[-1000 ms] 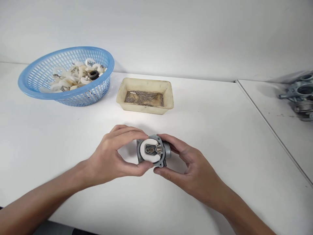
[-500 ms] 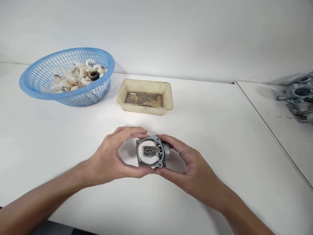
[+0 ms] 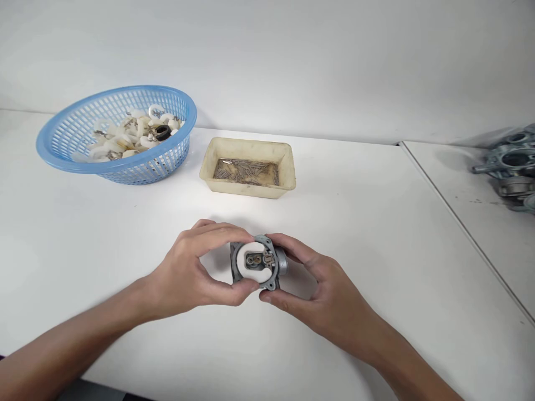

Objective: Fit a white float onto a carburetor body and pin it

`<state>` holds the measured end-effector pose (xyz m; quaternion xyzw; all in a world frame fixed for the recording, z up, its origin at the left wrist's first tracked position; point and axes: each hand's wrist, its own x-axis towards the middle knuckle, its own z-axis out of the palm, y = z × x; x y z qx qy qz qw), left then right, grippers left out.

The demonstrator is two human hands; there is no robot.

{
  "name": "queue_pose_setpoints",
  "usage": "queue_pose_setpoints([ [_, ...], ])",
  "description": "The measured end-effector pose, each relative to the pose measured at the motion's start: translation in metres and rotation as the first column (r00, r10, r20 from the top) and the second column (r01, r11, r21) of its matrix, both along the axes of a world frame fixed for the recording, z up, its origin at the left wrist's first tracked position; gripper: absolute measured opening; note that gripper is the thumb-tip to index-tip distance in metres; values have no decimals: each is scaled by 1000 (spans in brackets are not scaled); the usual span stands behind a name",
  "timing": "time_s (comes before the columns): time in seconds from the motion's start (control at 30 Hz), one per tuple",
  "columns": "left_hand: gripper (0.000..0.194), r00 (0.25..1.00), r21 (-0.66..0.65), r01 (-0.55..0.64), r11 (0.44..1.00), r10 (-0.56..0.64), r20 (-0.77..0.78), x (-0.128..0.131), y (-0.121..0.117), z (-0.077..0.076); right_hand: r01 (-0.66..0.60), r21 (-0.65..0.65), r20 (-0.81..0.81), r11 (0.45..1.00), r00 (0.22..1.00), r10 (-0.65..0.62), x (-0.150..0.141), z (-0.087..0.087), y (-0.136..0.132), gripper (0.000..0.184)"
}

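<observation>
A grey metal carburetor body [image 3: 272, 283] is between my two hands, its open float chamber facing up. In the chamber sits a white C-shaped float [image 3: 241, 262], with brass jets visible in its middle. My left hand [image 3: 196, 267] pinches the float from both sides, index finger at the far edge and thumb at the near edge. From the right, my right hand [image 3: 326, 278] grips the carburetor body around its round side outlet, thumb in front and fingers behind. The undersides of the far fingers are hidden.
Behind my hands a cream plastic tray [image 3: 251, 191] holds many thin metal pins. To its left a blue mesh basket [image 3: 167, 161] contains white floats and a black ring. More carburetors [image 3: 516, 167] lie at the right edge, past a seam in the white table [image 3: 368, 211].
My left finger and thumb have shifted from the carburetor's outside onto the edges of the white float. The float looks slightly shifted, and the body has turned a little.
</observation>
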<state>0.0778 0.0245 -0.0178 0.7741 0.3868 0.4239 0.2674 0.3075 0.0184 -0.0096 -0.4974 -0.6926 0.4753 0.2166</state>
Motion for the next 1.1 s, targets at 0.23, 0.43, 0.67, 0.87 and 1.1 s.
queue_pose_setpoints([
  [0.23, 39, 1000, 44, -16, 999, 17, -17, 3, 0, 0, 38, -26, 58, 999, 998, -36, 1, -3, -3, 69],
  [0.43, 41, 999, 34, -5, 999, 3, 46, 4, -1, -5, 28, 20, 65, 999, 997, -30, 1, -7, -2, 70],
  [0.67, 45, 997, 30, 29, 999, -31, 71, 5, 1, -9, 8, 65, 51, 998, 999, -11, 2, -9, -2, 69],
  [0.87, 39, 999, 36, 14, 999, -15, 32, 6, 0, -7, -5, 92, 53, 996, 999, 0, 0, -7, -3, 64],
  [1.1, 43, 998, -4, 19, 1000, -18, 53, 6, -2, -6, -22, 131, 61, 991, 998, 14, 0, -6, -4, 62],
])
